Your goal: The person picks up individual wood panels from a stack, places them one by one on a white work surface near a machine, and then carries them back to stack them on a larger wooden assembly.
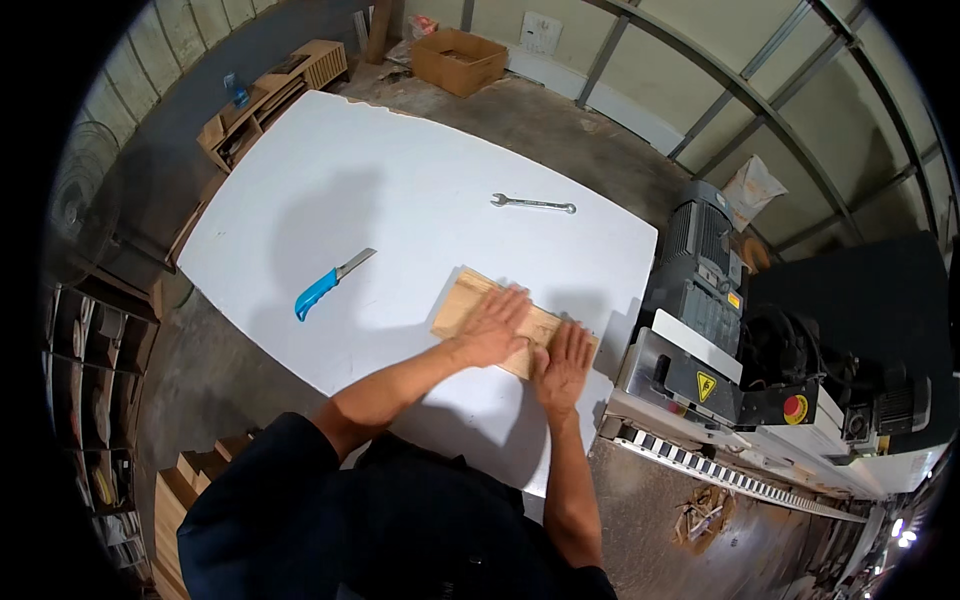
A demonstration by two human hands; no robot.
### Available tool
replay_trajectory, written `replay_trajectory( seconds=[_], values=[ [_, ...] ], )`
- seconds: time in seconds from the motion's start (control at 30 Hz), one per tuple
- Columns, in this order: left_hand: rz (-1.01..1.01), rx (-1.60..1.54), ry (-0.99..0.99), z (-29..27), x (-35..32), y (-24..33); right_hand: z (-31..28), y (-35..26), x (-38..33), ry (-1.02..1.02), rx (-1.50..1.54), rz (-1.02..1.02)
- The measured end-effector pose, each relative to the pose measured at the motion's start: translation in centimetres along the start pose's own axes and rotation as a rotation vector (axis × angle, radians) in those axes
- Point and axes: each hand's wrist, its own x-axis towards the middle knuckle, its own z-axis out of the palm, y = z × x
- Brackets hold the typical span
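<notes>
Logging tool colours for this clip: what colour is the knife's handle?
The knife's handle is bright blue, showing best in the head view.

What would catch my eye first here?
The left hand and right hand rest on a pale rectangular wooden board toward the right of the white tabletop. Left of them lies a knife with a bright blue handle; far right, a round red button stands out on a grey machine.

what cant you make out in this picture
Board, head view: top partly hidden under the left hand and right hand.
Box, head view: contents too small to tell.
Wrench, head view: any markings too small to read.
Shelf, head view: lower end cut off by the picture's dark edge.
</notes>
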Motion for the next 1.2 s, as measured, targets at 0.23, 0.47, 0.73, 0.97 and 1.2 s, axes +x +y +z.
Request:
replay_trajectory(
  seconds=[0.23, 0.47, 0.73, 0.97, 1.2],
  values=[
    [-0.328, -0.018, 0.044, -2.9, -2.7, -8.2, -0.7, 4.7, -2.7, 0.074, 0.367, 0.321],
    [-0.107, -0.225, -0.13, -4.8, -8.0, -7.2, -3.1, 3.9, -7.1, 0.044, 0.338, 0.094],
    [-0.115, -0.231, 0.023, -3.3, -6.7, -7.2, -2.7, 2.7, -6.8, 0.087, 0.275, 0.208],
    [-0.147, -0.201, -0.002, -4.2, -6.7, -5.3, -1.4, 3.7, -7.2, 0.151, 0.3, 0.221],
    [-0.204, -0.207, -0.006, -5.0, -8.7, -4.7, -1.4, 4.5, -7.6, 0.195, 0.36, 0.136]
  ],
)
